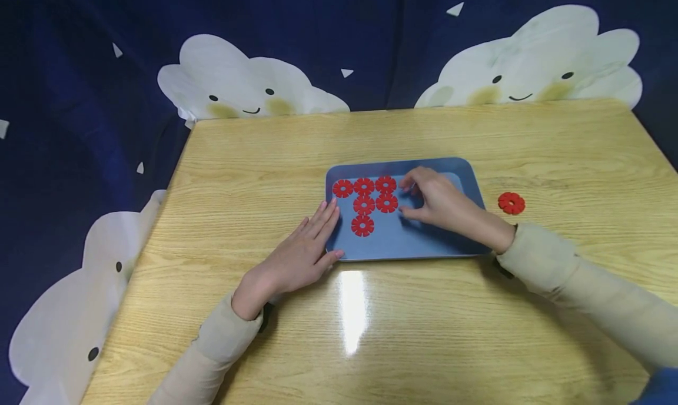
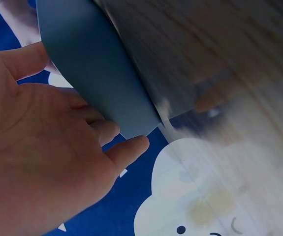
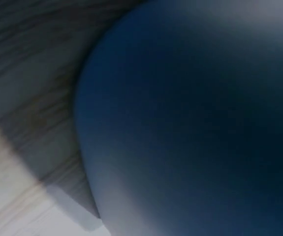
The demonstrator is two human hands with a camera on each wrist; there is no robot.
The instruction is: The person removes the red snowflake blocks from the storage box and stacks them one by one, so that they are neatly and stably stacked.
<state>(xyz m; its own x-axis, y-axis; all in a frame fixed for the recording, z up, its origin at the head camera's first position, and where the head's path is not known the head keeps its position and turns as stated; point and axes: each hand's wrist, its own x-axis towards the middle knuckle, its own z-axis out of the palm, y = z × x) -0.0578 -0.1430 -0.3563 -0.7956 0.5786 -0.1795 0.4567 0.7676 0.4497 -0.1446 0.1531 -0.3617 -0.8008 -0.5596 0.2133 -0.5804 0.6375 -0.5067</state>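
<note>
A blue-grey tray (image 1: pixel 424 243) lies on the table with several red notched plastic discs inside, flower-like with a hole in the centre. Three form a top row, including the left one (image 1: pixel 343 188); two sit below, and a single disc (image 1: pixel 362 225) is under those. My left hand (image 1: pixel 302 255) lies along the tray's left rim, fingers straight and touching it. In the left wrist view, that hand (image 2: pixel 57 152) is beside the tray's outer wall (image 2: pixel 92 64). My right hand (image 1: pixel 442 202) hovers over the tray, thumb and fingers apart just right of the discs, nothing visible between them.
One more red disc (image 1: pixel 511 203) lies on the wooden table (image 1: pixel 254 175) to the right of the tray. A dark blue cloth with white clouds (image 1: pixel 249 81) hangs behind the table. The right wrist view shows only the blurred tray (image 3: pixel 180 123) and table.
</note>
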